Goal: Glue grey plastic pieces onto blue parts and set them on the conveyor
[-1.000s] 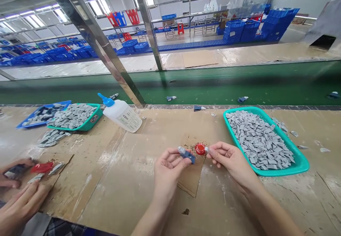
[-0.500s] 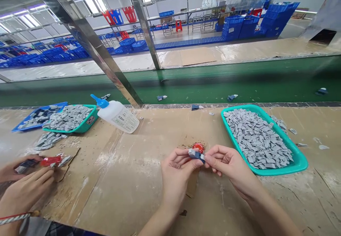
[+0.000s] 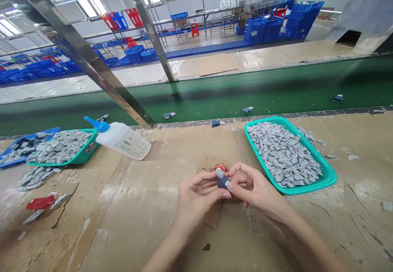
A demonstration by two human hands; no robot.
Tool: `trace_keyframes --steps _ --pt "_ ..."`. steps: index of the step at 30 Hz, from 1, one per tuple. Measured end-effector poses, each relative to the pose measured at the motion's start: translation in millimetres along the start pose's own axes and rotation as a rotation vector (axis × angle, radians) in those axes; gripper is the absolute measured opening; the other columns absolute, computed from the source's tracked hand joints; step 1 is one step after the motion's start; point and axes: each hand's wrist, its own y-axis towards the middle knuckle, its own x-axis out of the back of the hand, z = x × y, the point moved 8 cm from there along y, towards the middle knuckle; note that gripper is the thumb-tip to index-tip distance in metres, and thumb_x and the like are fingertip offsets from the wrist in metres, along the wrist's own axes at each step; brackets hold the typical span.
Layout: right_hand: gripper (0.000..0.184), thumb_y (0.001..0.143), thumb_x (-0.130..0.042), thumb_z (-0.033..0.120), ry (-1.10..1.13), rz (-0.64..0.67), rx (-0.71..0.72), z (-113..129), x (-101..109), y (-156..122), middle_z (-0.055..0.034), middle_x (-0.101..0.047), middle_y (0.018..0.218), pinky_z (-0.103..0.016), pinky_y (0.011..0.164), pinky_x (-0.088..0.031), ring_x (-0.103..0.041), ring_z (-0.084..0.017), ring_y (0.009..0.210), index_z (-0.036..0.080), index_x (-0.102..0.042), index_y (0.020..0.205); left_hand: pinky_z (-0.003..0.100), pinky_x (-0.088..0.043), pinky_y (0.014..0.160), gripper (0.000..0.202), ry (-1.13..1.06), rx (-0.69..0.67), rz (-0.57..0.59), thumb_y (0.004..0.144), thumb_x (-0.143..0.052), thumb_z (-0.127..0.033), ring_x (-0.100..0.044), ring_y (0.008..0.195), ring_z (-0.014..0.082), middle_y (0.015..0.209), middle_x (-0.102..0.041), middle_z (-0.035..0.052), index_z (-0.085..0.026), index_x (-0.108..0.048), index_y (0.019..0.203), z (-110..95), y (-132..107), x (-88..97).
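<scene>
My left hand (image 3: 198, 196) and my right hand (image 3: 254, 188) meet at the middle of the bench, pinching a small dark blue plastic part (image 3: 222, 182) between their fingertips. A pale grey piece (image 3: 220, 173) sits on its upper end. Just behind my fingers is a round red cap (image 3: 221, 168), partly hidden by them. It rests on a cardboard scrap (image 3: 213, 216) scattered with brown grit. A teal tray (image 3: 319, 180) heaped with grey plastic pieces lies beyond my right hand.
A white glue bottle (image 3: 123, 141) with a blue nozzle lies at the back left, beside a second teal tray (image 3: 82, 153) and a blue tray (image 3: 30, 141), both holding grey pieces. A red object (image 3: 39, 202) lies at the left. A green conveyor belt (image 3: 215, 91) and a steel post (image 3: 135, 100) run behind the bench.
My hands have closed together over the red cap, and the grey piece now sits on the blue part. The co-worker's hands have left the lower left. The view has swung slightly.
</scene>
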Motion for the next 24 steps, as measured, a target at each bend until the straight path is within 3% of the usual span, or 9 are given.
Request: trace_keyframes --steps 2,5,7,9,11,14,18,21,24 --pt "0.028 0.083 -0.061 0.046 -0.073 -0.081 0.064 10 14 -2 0.0012 -0.062 0.069 -0.023 0.054 -0.042 -0.057 -0.013 0.062 0.02 -0.054 0.091 0.038 -0.058 0.088 0.039 0.047 0.023 0.092 0.056 -0.083 -0.014 -0.069 0.095 0.0279 0.098 -0.074 0.0092 -0.017 -0.073 0.094 -2 8 -4.3" --pt "0.025 0.087 -0.056 0.045 -0.359 -0.45 0.208 29 64 -17 -0.0033 -0.067 0.081 -0.028 0.061 -0.046 -0.06 -0.017 0.07 0.022 -0.062 0.091 0.041 -0.051 0.098 0.043 0.149 -0.035 0.139 0.064 -0.079 -0.02 -0.066 0.102 0.027 0.106 -0.072 0.0105 -0.016 -0.07 0.105 -10 29 0.3" --pt "0.025 0.085 -0.058 0.045 -0.635 -0.772 0.28 41 100 -35 -0.0056 -0.067 0.09 -0.032 0.063 -0.045 -0.059 -0.02 0.073 0.022 -0.067 0.09 0.042 -0.047 0.101 0.049 0.247 -0.161 0.109 0.07 -0.075 -0.023 -0.064 0.107 0.0247 0.112 -0.069 0.01 -0.017 -0.063 0.117 -23 50 11.0" --pt "0.028 0.083 -0.059 0.048 -0.868 -0.931 0.279 42 119 -43 -0.0074 -0.066 0.088 -0.035 0.061 -0.043 -0.057 -0.023 0.074 0.023 -0.07 0.083 0.041 -0.044 0.104 0.05 0.392 -0.33 0.075 0.079 -0.066 -0.026 -0.061 0.112 0.0219 0.12 -0.066 0.0098 -0.018 -0.055 0.127 -40 74 21.5" --pt "0.03 0.082 -0.06 0.05 -1.043 -0.97 0.257 37 124 -40 -0.0096 -0.064 0.082 -0.038 0.063 -0.043 -0.052 -0.028 0.078 0.022 -0.072 0.078 0.038 -0.043 0.104 0.045 0.571 -0.483 0.043 0.086 -0.055 -0.025 -0.059 0.113 0.0198 0.124 -0.063 0.0107 -0.017 -0.05 0.131 -58 102 28.5" --pt "0.027 0.082 -0.062 0.045 -1.163 -0.99 0.232 27 120 -28 -0.0122 -0.062 0.082 -0.041 0.067 -0.043 -0.047 -0.031 0.084 0.021 -0.074 0.078 0.034 -0.044 0.101 0.043 0.921 -0.59 0.002 0.09 -0.04 -0.016 -0.059 0.112 0.0191 0.123 -0.062 0.0121 -0.014 -0.045 0.132 -73 150 28.4" --pt "0.02 0.083 -0.062 0.037 -1.158 -1.0 0.27 27 112 -22 -0.0126 -0.061 0.086 -0.042 0.069 -0.043 -0.045 -0.031 0.085 0.02 -0.072 0.08 0.034 -0.041 0.1 0.046 1.323 -0.574 0.057 0.086 -0.038 -0.007 -0.055 0.115 0.0232 0.121 -0.062 0.0137 -0.01 -0.047 0.131 -69 215 11.1" --pt "0.016 0.086 -0.058 0.032 -1.116 -0.995 0.352 37 107 -27 -0.0105 -0.064 0.09 -0.041 0.074 -0.043 -0.046 -0.03 0.089 0.02 -0.069 0.086 0.036 -0.044 0.094 0.046 1.403 -0.533 0.114 0.083 -0.043 -0.006 -0.057 0.11 0.0269 0.118 -0.063 0.0157 -0.01 -0.052 0.128 -60 251 0.0" --pt "0.016 0.09 -0.055 0.032 -0.965 -0.987 0.446 49 101 -35 -0.0076 -0.066 0.092 -0.036 0.073 -0.045 -0.052 -0.026 0.089 0.02 -0.065 0.095 0.04 -0.042 0.095 0.044 1.459 -0.516 0.098 0.084 -0.047 -0.009 -0.054 0.113 0.0286 0.119 -0.061 0.0161 -0.013 -0.053 0.128 -55 270 -8.5"
